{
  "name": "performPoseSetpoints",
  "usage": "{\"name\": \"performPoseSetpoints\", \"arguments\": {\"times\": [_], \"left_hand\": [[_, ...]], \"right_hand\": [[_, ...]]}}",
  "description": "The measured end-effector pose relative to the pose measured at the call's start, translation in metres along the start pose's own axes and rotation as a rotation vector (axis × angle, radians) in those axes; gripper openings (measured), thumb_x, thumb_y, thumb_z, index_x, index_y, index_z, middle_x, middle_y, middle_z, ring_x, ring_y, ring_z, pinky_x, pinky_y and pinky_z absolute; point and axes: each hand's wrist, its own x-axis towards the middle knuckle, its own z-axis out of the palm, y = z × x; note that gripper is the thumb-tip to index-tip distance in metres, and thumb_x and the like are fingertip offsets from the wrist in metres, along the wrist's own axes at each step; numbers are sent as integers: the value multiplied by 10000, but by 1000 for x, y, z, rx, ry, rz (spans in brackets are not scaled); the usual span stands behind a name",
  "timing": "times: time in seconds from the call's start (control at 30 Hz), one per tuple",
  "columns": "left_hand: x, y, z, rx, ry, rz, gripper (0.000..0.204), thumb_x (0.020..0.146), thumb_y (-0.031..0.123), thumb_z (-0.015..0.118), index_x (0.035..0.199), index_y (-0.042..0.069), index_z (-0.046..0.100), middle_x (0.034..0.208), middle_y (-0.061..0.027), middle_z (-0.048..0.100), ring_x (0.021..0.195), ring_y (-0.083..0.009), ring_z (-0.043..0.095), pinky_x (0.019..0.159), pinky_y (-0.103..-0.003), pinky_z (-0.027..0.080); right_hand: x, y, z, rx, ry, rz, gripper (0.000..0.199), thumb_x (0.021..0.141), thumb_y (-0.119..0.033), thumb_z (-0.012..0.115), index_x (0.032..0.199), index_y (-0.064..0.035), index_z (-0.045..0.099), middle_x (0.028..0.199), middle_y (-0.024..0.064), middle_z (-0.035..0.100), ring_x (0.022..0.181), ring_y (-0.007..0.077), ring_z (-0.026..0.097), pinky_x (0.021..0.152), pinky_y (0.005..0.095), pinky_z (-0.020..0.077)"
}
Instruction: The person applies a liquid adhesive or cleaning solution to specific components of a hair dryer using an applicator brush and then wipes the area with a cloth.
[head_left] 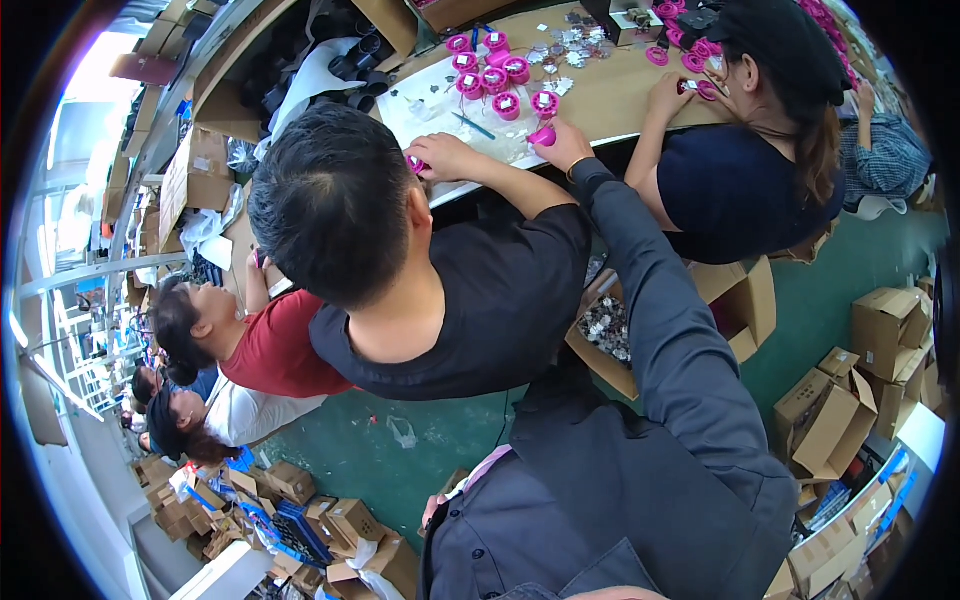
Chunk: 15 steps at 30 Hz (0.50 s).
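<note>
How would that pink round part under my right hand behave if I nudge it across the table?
The pink round part under the right hand looks like hard moulded plastic, so probably stiff and light. Its round shape suggests it could roll if tipped on edge; lying flat it should slide.

The right hand (566, 146) rests at the near edge of the far table (620, 95), touching a spool (543, 135). More spools (490, 75) lie behind. An open box (610, 335) sits underneath; cartons (850, 400) stand right.

Assembly workshop: workers crowd a bench (620, 95) of pink parts (507, 104), cardboard boxes (835, 415) all over the floor (350, 450).
</note>
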Motion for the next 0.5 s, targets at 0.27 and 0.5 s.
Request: {"name": "performPoseSetpoints", "arguments": {"times": [0.27,0.5], "left_hand": [[-1,13,12,145,38,16,328,981,400,588,914,86,656,824,-162,635,814,-332,620,748,-441,499],[11,11,10,284,82,47,376,998,433,565,937,75,660,836,-190,647,826,-363,632,763,-459,499]], "right_hand": [[30,78,43,752,351,456,370,905,-202,790,1100,105,719,1037,155,770,889,223,762,741,347,631],[36,79,57,639,416,481,308,911,-151,780,1092,96,752,960,141,778,787,202,763,651,309,627]]}}
